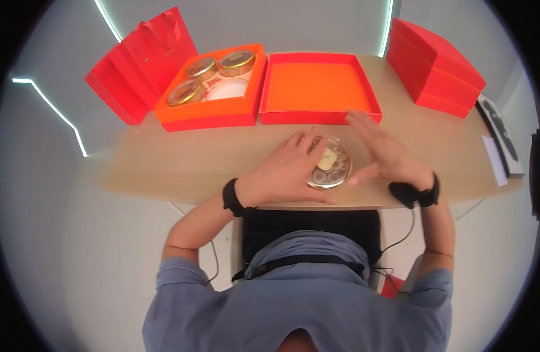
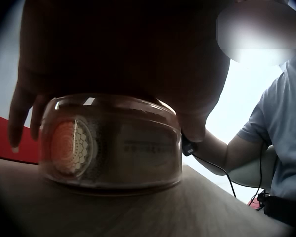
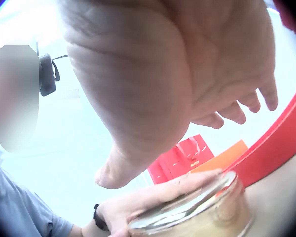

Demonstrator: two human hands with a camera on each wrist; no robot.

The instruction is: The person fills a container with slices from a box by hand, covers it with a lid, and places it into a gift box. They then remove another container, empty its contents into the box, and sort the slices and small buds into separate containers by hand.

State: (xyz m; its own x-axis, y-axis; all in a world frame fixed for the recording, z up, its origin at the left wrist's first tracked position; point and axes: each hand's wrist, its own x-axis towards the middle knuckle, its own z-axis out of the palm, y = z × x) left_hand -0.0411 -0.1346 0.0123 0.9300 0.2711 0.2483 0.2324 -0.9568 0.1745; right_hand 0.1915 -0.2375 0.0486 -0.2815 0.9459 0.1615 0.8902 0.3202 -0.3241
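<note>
A round clear jar (image 1: 333,170) with a pale label (image 1: 327,158) on its lid stands upright on the table near the front edge. Round pieces show through its top. My left hand (image 1: 287,167) lies over the jar's left side, fingers spread toward the far rim and thumb along the near side. In the left wrist view a patterned round emblem (image 2: 73,148) shows on the jar's wall. To the right, my right hand (image 1: 387,155) hovers apart from the jar with its fingers stretched out, holding nothing.
Behind stands an orange-red box (image 1: 217,114) with several gold-rimmed jars and one white round recess. Beside it lies a shallow red lid (image 1: 317,88). Red bags (image 1: 144,64) stand far left, stacked red boxes (image 1: 437,70) far right, with a long narrow box (image 1: 502,138) at the right edge.
</note>
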